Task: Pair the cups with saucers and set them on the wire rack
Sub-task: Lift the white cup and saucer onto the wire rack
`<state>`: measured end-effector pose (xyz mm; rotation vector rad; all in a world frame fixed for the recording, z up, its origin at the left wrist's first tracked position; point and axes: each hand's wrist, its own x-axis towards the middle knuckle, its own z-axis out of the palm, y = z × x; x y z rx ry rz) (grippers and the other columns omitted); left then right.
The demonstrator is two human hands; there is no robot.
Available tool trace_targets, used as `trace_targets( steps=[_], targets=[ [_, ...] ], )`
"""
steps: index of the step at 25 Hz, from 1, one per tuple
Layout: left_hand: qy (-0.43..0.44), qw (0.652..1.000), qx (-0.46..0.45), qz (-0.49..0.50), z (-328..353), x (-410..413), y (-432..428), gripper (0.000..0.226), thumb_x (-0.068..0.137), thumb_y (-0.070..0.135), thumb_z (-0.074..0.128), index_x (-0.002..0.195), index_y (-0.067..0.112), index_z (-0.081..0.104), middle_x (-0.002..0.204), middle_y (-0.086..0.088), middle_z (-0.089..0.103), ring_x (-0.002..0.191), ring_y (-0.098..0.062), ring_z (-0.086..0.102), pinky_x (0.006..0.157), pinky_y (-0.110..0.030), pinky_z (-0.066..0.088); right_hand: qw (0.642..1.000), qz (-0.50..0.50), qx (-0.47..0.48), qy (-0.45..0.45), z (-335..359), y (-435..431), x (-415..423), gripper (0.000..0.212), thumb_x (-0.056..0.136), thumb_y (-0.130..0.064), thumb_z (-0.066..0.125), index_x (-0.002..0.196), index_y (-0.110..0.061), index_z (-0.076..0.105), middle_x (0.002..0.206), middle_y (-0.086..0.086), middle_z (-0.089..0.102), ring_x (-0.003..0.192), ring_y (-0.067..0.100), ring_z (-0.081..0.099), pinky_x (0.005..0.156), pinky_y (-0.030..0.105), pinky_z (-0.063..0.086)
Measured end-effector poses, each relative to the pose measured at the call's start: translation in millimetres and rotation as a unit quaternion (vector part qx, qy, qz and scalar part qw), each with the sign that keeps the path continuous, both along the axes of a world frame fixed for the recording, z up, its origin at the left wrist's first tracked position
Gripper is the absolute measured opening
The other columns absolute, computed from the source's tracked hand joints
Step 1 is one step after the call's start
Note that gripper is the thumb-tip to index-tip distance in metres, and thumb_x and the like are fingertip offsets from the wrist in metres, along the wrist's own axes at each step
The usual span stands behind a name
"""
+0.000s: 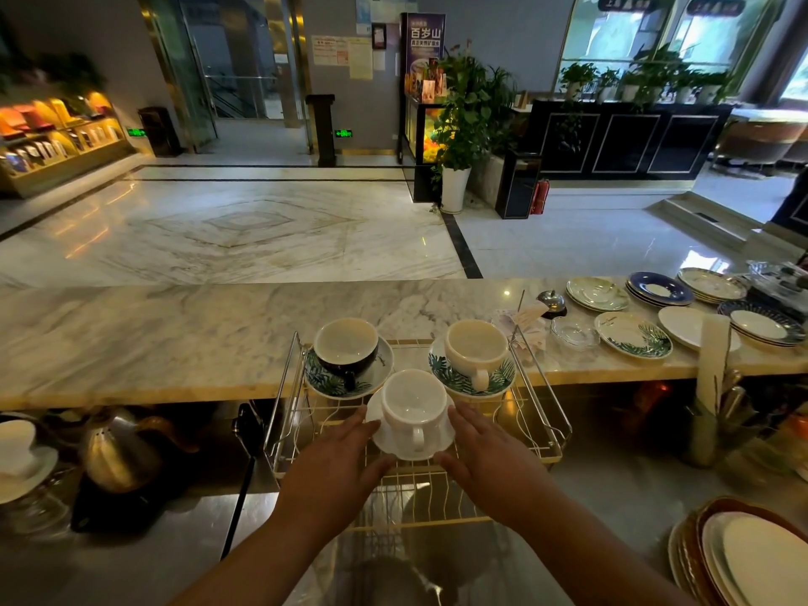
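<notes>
A wire rack (542, 413) stands on the steel counter below the marble bar. On it sit a black cup (345, 349) on a leaf-patterned saucer (332, 382) at the back left and a cream cup (474, 349) on a leaf-patterned saucer (503, 378) at the back right. In front, a white cup (413, 406) rests on a plain white saucer (441, 441). My left hand (341, 457) and my right hand (485, 452) flank that saucer, fingers at its edges, palms down; whether they grip it is unclear.
Stacks of patterned and plain saucers (634, 334) lie on the marble bar (175, 334) at the right, beside a glass ashtray (573, 332) and a bell (552, 301). A metal kettle (122, 448) stands at the left, large plates (752, 557) at the bottom right.
</notes>
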<state>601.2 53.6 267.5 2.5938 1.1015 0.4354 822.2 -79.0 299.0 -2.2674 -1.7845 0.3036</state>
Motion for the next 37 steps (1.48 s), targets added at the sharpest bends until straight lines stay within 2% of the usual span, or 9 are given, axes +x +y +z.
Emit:
trace_targets(
  steps=[3, 8, 14, 18, 21, 24, 28, 30, 37],
  targets=[
    [0.002, 1.000, -0.003, -0.006, 1.5, -0.3, 0.1, 0.072, 0.092, 0.079, 0.035, 0.150, 0.037, 0.044, 0.164, 0.009, 0.037, 0.145, -0.013, 0.041, 0.113, -0.036, 0.039, 1.000, -0.001, 0.003, 0.006, 1.9, 0.4, 1.5, 0.077, 0.096, -0.068, 0.036, 0.158, -0.026, 0.016, 0.168, 0.000, 0.018, 0.153, 0.017, 0.014, 0.122, 0.041, 0.022],
    [-0.008, 1.000, -0.001, -0.015, 8.3, -4.7, 3.0, 0.069, 0.093, 0.075, 0.045, 0.149, 0.035, 0.047, 0.161, 0.008, 0.042, 0.143, -0.014, 0.043, 0.113, -0.035, 0.037, 0.999, -0.023, 0.033, 0.008, 8.4, 3.9, 3.3, 0.072, 0.091, -0.071, 0.039, 0.151, -0.031, 0.035, 0.157, -0.005, 0.042, 0.139, 0.019, 0.041, 0.107, 0.039, 0.040],
    [-0.002, 1.000, -0.003, -0.015, 16.4, -5.2, 2.0, 0.065, 0.094, 0.073, 0.046, 0.149, 0.037, 0.046, 0.160, 0.012, 0.043, 0.142, -0.012, 0.043, 0.113, -0.035, 0.039, 1.000, -0.023, 0.021, -0.002, 13.8, 2.7, 1.7, 0.065, 0.095, -0.063, 0.045, 0.150, -0.029, 0.038, 0.156, -0.004, 0.043, 0.139, 0.019, 0.042, 0.108, 0.040, 0.040],
    [-0.027, 0.998, 0.047, -0.015, 41.5, -11.0, 10.4, 0.048, 0.094, 0.067, 0.048, 0.133, 0.040, 0.057, 0.135, 0.012, 0.064, 0.116, -0.004, 0.058, 0.094, -0.029, 0.050, 0.995, -0.016, 0.096, -0.029, 38.5, -2.8, 10.6, 0.048, 0.095, -0.056, 0.042, 0.136, -0.033, 0.051, 0.139, -0.007, 0.056, 0.126, 0.013, 0.051, 0.096, 0.030, 0.043],
    [-0.081, 0.991, 0.103, 0.005, 77.0, -6.0, 35.7, 0.037, 0.092, 0.056, 0.059, 0.120, 0.032, 0.062, 0.116, 0.006, 0.068, 0.101, -0.008, 0.058, 0.084, -0.028, 0.048, 0.982, -0.046, 0.175, -0.060, 69.9, 11.8, 35.7, 0.042, 0.093, -0.051, 0.048, 0.129, -0.031, 0.055, 0.130, -0.002, 0.061, 0.117, 0.015, 0.053, 0.090, 0.029, 0.045],
    [-0.074, 0.992, 0.089, 0.055, 105.9, 9.0, 65.6, 0.054, 0.086, 0.054, 0.071, 0.131, 0.027, 0.057, 0.132, -0.001, 0.060, 0.117, -0.022, 0.053, 0.092, -0.041, 0.049, 0.985, -0.087, 0.141, -0.040, 89.6, 38.9, 63.7, 0.055, 0.090, -0.049, 0.062, 0.139, -0.028, 0.047, 0.138, 0.005, 0.056, 0.122, 0.025, 0.052, 0.094, 0.040, 0.048],
    [0.022, 0.995, -0.038, 0.094, 116.8, 34.3, 96.5, 0.091, 0.073, 0.071, 0.074, 0.148, 0.030, 0.042, 0.152, -0.002, 0.046, 0.131, -0.029, 0.047, 0.100, -0.048, 0.049, 0.992, -0.122, 0.039, 0.009, 86.4, 76.5, 87.5, 0.088, 0.079, -0.058, 0.074, 0.151, -0.028, 0.033, 0.145, 0.011, 0.052, 0.120, 0.033, 0.054, 0.091, 0.049, 0.055],
    [0.047, 0.991, -0.075, 0.097, 114.1, 44.4, 110.2, 0.100, 0.068, 0.076, 0.075, 0.149, 0.030, 0.039, 0.153, -0.005, 0.046, 0.130, -0.031, 0.050, 0.098, -0.048, 0.050, 0.992, -0.122, 0.006, 0.030, 79.4, 91.2, 91.9, 0.099, 0.072, -0.062, 0.078, 0.152, -0.029, 0.030, 0.142, 0.013, 0.052, 0.114, 0.033, 0.057, 0.086, 0.048, 0.059],
    [0.052, 0.991, -0.102, 0.066, 103.0, 47.1, 138.0, 0.103, 0.060, 0.068, 0.083, 0.147, 0.033, 0.039, 0.142, -0.004, 0.054, 0.115, -0.024, 0.057, 0.080, -0.036, 0.046, 0.995, -0.092, -0.021, 0.043, 66.7, 109.0, 106.4, 0.109, 0.065, -0.062, 0.082, 0.154, -0.033, 0.026, 0.151, 0.012, 0.044, 0.129, 0.036, 0.047, 0.101, 0.055, 0.049]
  ],
)
